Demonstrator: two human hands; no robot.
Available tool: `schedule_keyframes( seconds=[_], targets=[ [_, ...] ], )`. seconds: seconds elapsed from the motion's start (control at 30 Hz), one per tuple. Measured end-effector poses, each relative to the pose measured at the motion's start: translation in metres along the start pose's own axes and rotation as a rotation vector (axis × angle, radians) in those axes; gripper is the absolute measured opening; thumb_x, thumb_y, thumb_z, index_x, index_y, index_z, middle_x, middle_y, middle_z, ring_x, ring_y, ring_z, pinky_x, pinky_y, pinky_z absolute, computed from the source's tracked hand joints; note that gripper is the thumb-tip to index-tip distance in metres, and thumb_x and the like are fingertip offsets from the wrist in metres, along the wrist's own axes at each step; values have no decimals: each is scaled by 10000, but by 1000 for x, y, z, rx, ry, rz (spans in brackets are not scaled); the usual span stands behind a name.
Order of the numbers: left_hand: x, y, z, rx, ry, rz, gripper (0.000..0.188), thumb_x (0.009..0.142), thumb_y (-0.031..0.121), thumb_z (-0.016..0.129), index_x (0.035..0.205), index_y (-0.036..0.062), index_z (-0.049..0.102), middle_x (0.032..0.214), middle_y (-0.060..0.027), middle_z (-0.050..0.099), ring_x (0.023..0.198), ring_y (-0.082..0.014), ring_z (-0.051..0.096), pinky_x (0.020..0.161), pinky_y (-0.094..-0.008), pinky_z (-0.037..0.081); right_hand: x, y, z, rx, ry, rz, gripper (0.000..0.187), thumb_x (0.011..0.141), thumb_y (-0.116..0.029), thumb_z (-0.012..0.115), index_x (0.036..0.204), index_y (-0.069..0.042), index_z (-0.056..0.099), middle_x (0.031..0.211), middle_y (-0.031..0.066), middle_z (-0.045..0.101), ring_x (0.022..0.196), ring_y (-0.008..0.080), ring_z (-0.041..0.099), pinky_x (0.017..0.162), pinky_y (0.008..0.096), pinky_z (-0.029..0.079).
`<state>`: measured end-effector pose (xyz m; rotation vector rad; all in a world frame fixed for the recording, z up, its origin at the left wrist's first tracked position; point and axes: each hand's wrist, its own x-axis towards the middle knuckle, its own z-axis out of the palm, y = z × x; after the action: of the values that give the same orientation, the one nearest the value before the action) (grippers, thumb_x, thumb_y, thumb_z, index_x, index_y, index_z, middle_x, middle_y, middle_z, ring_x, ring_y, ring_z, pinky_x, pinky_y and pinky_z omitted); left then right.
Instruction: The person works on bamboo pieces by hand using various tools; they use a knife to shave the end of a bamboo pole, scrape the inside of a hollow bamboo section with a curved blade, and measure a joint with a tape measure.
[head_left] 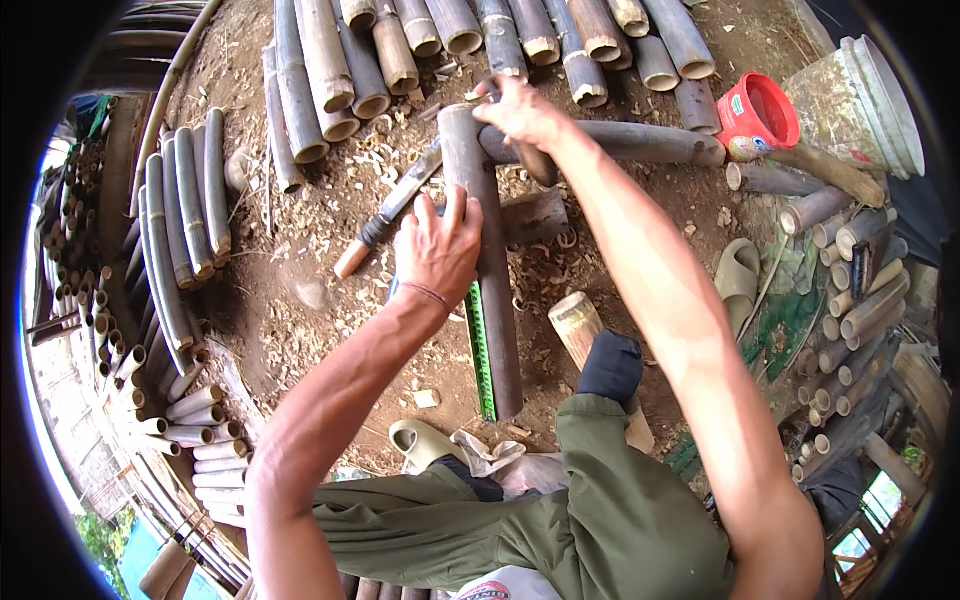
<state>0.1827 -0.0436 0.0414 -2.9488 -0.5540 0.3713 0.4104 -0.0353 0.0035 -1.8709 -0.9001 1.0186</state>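
Note:
A bamboo pole (495, 290) runs lengthwise in front of me, its far end against another bamboo pole (640, 142) lying crosswise. My left hand (437, 243) is closed round its middle, and a green measuring stick (480, 350) lies along its left side, its upper part hidden under the hand. At the far end, the fingers of my right hand (525, 112) are curled beside the pole's rim. A dark brown, rounded piece (537, 165) shows below that hand; whether the hand holds it is unclear. Left of the pole lies a long knife (385, 220) with a black-wrapped wooden handle.
Cut bamboo pieces (325, 60) lie in rows at the back, with more stacked at left (185, 200) and right (870, 310). A red tub (735, 120) and a dirty white bucket (850, 110) stand back right. Shavings litter the dirt. A bamboo stub (575, 325) is by my knee.

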Motion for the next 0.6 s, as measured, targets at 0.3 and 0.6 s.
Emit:
schedule_keyframes(
  seconds=[0.3,0.6],
  targets=[
    [-45,34,3,-77,-74,-30,856,591,334,886,1304,34,518,1230,-160,446,1071,-382,504,739,-436,548,-35,31,41,-104,-96,-220,296,880,-202,677,1105,-38,577,867,109,640,719,167,607,564,332,505],
    [-43,44,8,-14,95,-89,246,806,128,643,1007,-14,631,1123,-188,460,920,-350,528,650,-394,517,-65,26,49,-118,-98,-169,336,874,-215,613,1151,-38,544,1081,228,665,1041,357,646,912,399,501]
  ],
)
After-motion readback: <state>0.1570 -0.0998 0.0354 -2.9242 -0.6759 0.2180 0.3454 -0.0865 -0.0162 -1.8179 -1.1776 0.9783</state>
